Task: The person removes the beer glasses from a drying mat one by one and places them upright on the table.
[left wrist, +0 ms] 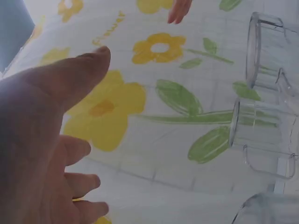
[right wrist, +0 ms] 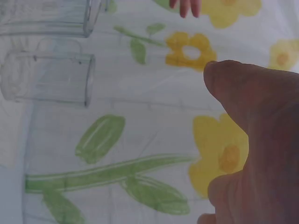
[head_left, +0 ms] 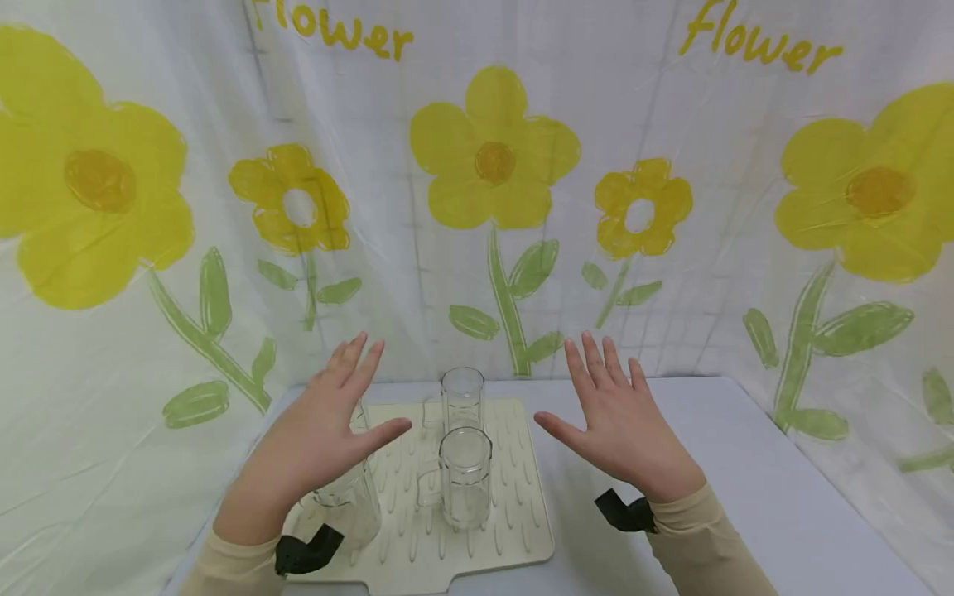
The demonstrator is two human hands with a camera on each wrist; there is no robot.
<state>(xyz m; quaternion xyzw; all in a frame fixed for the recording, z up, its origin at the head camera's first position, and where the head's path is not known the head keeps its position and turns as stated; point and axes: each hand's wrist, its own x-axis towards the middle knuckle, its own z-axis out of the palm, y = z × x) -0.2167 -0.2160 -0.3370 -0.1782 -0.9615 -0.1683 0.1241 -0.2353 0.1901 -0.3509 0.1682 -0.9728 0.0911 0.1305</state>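
Both hands are raised with straight, spread fingers and hold nothing. My left hand (head_left: 320, 439) is over the left part of a cream ridged drying board (head_left: 525, 513), overlapping a larger clear glass vessel (head_left: 361, 517) in the head view. Much of that vessel is hidden behind the hand and wrist. Two clear glass mugs stand upright on the board, a near mug (head_left: 466, 488) in front of a far mug (head_left: 463, 399), handles to the left. To the right of the board, my right hand (head_left: 619, 426) hovers over the table, thumb pointing toward the mugs.
A white-covered table (head_left: 715, 439) extends right of the board. Behind and on both sides hangs a white curtain (head_left: 387, 290) printed with yellow flowers. Black bands with small mounts sit on each wrist, over beige sleeves (head_left: 704, 538).
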